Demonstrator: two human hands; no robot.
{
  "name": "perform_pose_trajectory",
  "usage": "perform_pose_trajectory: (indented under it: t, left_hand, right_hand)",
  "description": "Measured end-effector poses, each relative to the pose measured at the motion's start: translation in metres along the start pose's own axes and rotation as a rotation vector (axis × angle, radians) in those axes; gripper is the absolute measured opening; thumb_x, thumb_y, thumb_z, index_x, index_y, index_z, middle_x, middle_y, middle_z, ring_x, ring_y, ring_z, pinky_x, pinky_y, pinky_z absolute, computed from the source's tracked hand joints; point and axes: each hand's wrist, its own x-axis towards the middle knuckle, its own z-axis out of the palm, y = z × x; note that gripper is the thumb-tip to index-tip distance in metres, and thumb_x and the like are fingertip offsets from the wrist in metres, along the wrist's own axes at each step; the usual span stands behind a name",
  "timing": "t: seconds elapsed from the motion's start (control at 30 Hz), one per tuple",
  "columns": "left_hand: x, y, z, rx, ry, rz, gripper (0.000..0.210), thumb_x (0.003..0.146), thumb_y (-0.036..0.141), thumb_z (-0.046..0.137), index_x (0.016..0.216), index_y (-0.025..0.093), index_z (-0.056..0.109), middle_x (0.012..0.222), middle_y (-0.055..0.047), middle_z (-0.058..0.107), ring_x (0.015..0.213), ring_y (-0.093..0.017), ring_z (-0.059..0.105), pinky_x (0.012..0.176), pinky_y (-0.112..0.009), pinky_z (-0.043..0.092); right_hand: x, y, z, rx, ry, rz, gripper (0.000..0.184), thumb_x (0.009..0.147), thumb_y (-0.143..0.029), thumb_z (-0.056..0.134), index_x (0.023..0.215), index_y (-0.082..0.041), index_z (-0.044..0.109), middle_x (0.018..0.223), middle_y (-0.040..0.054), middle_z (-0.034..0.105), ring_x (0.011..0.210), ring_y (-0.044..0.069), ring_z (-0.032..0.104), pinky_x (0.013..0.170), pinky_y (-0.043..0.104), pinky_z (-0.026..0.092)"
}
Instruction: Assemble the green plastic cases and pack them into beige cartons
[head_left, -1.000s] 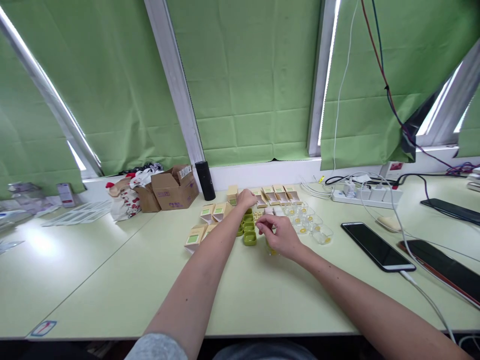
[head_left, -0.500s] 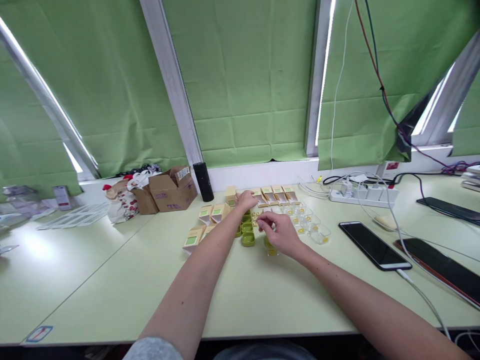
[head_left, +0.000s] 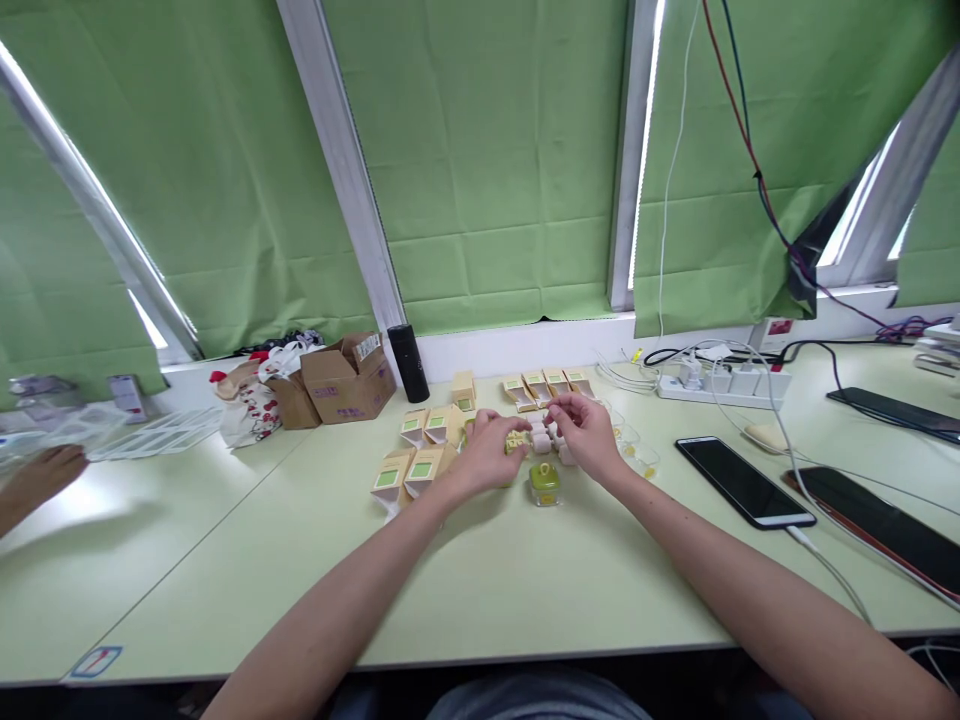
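Observation:
A small clear jar with a green lid stands on the table just in front of my hands. My left hand hovers over small yellow pieces, thumb and fingers apart, with nothing visible between them. To its right, my right hand is closed in a pinch above a group of pale pinkish-white cylinders; what it holds, if anything, is too small to make out. Clear plastic cups with yellow bits inside lie right of that hand. Green lids are mostly hidden behind my left hand.
Cartons with green labels stand left, with more open cartons behind. A black cylinder, a cardboard box, a power strip and a phone surround them. Another person's hand is at far left by plastic sheets.
My left hand has come back from the rear cartons to the yellow pieces. My right hand has moved right and away, uncovering the lidded jar. Another person's hand has appeared at far left.

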Motion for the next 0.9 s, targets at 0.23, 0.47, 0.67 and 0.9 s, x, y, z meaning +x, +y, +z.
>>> perform_pose_trajectory:
  t: [0.23,0.47,0.67,0.9]
  left_hand:
    - [-0.04,0.014,0.013,-0.036,-0.093,0.167,0.046,0.083,0.038,0.082,0.128,0.032,0.074,0.12,-0.01,0.076,0.124,-0.039,0.056,0.104,-0.051,0.047]
    - [-0.046,0.009,0.021,-0.04,-0.086,0.118,0.038,0.091,0.029,0.071,0.128,0.029,0.073,0.113,-0.012,0.071,0.123,-0.037,0.056,0.104,-0.051,0.048]
    - [-0.038,-0.006,0.022,-0.18,0.031,0.01,0.037,0.089,0.03,0.074,0.126,0.025,0.076,0.117,-0.012,0.064,0.122,-0.032,0.061,0.109,-0.049,0.052]
    - [-0.026,-0.024,0.021,-0.368,0.24,-0.06,0.039,0.095,0.04,0.071,0.129,0.022,0.075,0.123,-0.012,0.061,0.118,-0.027,0.068,0.111,-0.044,0.055]
  right_hand:
    - [-0.011,0.008,0.005,-0.062,-0.071,-0.029,0.017,0.087,-0.036,0.066,0.087,-0.021,0.072,0.075,0.0021,0.07,0.067,0.018,0.061,0.061,0.03,0.048]
    - [-0.016,0.01,0.004,-0.119,-0.127,-0.05,0.035,0.089,-0.03,0.062,0.12,-0.021,0.077,0.078,0.0005,0.072,0.067,0.018,0.062,0.065,0.032,0.05]
    - [-0.02,0.01,0.007,-0.112,-0.143,-0.043,0.032,0.093,-0.039,0.064,0.118,-0.021,0.074,0.094,0.0065,0.077,0.081,0.021,0.067,0.064,0.03,0.052]
    - [-0.025,0.014,0.014,0.156,-0.256,0.093,0.045,0.095,-0.061,0.065,0.115,-0.022,0.071,0.104,0.008,0.074,0.079,0.019,0.065,0.053,0.027,0.051]
